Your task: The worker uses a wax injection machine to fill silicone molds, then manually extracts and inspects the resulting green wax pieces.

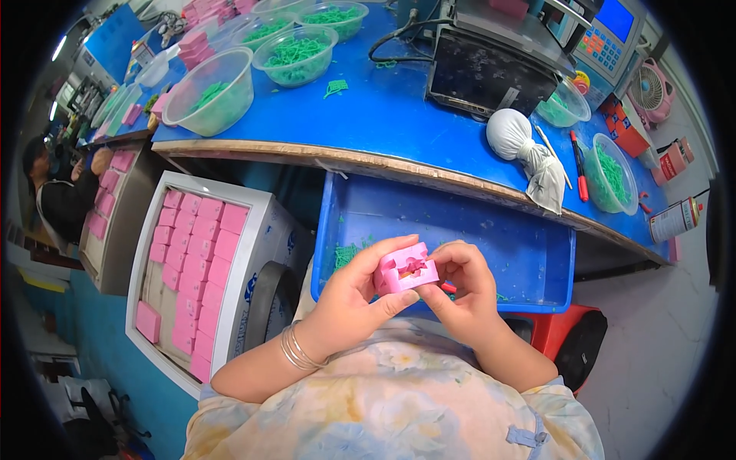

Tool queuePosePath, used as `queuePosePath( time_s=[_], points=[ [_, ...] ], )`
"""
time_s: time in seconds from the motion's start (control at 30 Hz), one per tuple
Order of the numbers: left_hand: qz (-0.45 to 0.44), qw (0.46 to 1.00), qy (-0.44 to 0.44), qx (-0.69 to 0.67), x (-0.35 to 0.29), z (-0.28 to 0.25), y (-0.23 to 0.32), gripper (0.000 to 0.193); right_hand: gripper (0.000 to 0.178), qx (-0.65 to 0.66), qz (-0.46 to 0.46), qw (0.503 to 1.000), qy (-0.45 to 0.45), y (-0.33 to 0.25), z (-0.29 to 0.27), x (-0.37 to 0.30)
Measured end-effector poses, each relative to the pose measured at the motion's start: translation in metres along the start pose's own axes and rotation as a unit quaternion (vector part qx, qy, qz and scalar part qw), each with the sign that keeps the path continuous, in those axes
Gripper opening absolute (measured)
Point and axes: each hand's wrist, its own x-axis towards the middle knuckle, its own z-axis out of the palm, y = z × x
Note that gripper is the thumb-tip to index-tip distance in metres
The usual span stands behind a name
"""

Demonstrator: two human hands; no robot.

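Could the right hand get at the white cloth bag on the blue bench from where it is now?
Probably yes, once freed. The right hand is pinching the pink block together with the left hand. The white cloth bag lies at the bench's near edge, beyond the blue bin, with nothing standing between.

Ahead of me the blue counter (399, 115) carries clear bowls of green pieces (295, 54), a grey machine (494, 65) and a tied white cloth bag (529, 157). A red marker (579, 165) lies beside the bag. Below hangs a blue bin (529, 253). At my left, a white crate (257, 230) holds rows of pink blocks (195, 261).
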Motion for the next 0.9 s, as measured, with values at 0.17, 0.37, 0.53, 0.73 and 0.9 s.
queuePosePath(
  time_s=[0.17, 0.37, 0.53, 0.73, 0.9],
  points=[
    [0.027, 0.997, 0.003, 0.070, -0.001, -0.003, -0.006, 0.045, 0.030, 0.015, 0.019, 1.000, -0.002, -0.001, 0.001, -0.001],
    [0.040, 0.998, -0.007, 0.037, -0.003, -0.006, -0.006, 0.041, 0.033, -0.006, 0.018, 1.000, -0.015, 0.001, -0.005, 0.006],
    [0.018, 0.999, -0.033, -0.004, -0.005, -0.011, -0.003, 0.043, 0.037, 0.007, 0.026, 0.997, -0.070, 0.000, -0.009, 0.007],
    [0.056, 0.980, -0.043, 0.184, -0.002, -0.006, 0.007, 0.066, 0.034, 0.292, 0.190, 0.936, -0.050, 0.004, 0.003, 0.009],
    [0.138, 0.881, 0.011, 0.452, -0.003, 0.002, 0.022, 0.076, 0.058, 0.556, 0.354, 0.752, -0.028, 0.026, 0.000, 0.014]
  ],
)
